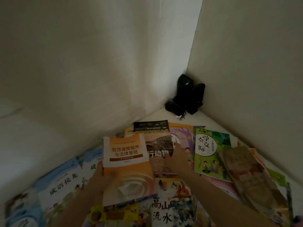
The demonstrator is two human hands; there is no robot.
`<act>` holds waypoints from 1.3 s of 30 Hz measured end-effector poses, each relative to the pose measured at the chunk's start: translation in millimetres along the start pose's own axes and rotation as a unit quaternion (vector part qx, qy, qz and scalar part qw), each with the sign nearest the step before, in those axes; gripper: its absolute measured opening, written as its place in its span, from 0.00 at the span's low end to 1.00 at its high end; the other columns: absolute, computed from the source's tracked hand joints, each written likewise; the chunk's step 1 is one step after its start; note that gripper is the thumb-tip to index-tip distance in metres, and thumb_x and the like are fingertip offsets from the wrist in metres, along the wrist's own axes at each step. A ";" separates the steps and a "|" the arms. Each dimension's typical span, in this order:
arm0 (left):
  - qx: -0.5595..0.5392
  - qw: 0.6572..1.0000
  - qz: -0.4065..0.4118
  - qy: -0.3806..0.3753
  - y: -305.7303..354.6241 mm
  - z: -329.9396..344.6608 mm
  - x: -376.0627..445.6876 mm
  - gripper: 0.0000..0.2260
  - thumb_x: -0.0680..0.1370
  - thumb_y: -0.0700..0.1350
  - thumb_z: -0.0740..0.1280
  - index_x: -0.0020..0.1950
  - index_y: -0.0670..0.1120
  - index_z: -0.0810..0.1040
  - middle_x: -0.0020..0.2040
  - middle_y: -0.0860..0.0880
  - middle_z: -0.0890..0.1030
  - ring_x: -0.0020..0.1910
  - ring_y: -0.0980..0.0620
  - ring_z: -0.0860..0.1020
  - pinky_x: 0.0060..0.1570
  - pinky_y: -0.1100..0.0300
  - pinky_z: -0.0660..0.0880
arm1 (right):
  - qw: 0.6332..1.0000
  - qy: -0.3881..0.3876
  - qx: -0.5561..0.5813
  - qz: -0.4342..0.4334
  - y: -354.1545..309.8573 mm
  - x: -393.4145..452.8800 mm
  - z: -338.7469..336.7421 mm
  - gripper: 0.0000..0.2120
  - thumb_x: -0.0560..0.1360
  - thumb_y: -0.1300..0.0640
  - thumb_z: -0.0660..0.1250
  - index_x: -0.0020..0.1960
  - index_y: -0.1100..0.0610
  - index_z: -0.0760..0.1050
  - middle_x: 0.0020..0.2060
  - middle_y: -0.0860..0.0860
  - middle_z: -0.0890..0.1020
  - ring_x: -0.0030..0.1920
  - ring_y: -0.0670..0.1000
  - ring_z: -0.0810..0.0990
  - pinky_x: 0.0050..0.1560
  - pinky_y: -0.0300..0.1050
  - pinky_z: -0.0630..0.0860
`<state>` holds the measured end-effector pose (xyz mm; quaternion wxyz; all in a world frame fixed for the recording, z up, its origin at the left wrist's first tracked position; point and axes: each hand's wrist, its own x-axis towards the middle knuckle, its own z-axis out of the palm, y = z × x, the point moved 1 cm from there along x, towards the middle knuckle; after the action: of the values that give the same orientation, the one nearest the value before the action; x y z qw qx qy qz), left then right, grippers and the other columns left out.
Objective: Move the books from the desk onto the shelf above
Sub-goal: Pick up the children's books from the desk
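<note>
Books cover my desk (157,114) below the corner speakers (186,97). My left hand (105,173) grips the orange textbook (127,163), partly raised; my right hand (177,158), fingers straight, touches the animal book (158,146) beside it. Collecting step; next, lift toward the unseen shelf.

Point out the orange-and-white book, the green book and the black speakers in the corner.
orange-and-white book (127,154): head view, on the white upper part of its cover.
green book (211,153): head view, on the middle of its cover.
black speakers (188,97): head view, on the front of the speaker housing.
</note>
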<state>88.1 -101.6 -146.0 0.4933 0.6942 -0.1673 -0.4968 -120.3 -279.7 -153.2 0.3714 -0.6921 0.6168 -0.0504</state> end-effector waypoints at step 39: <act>0.281 0.951 0.099 -0.085 4.2 141.2 42.1 0.34 0.73 0.47 0.67 0.71 0.68 0.54 0.62 0.57 0.76 0.62 0.45 0.75 0.55 0.46 0.78 | 0.932 -0.094 0.340 0.085 93.4 -49.7 -31.2 0.22 0.73 0.51 0.72 0.63 0.55 0.70 0.57 0.50 0.78 0.58 0.55 0.79 0.58 0.57 0.78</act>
<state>-12.5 -207.2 -167.3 0.3090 0.7395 -0.4097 -0.4356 -224.7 -246.1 -165.3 0.6434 -0.4709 0.5820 -0.1596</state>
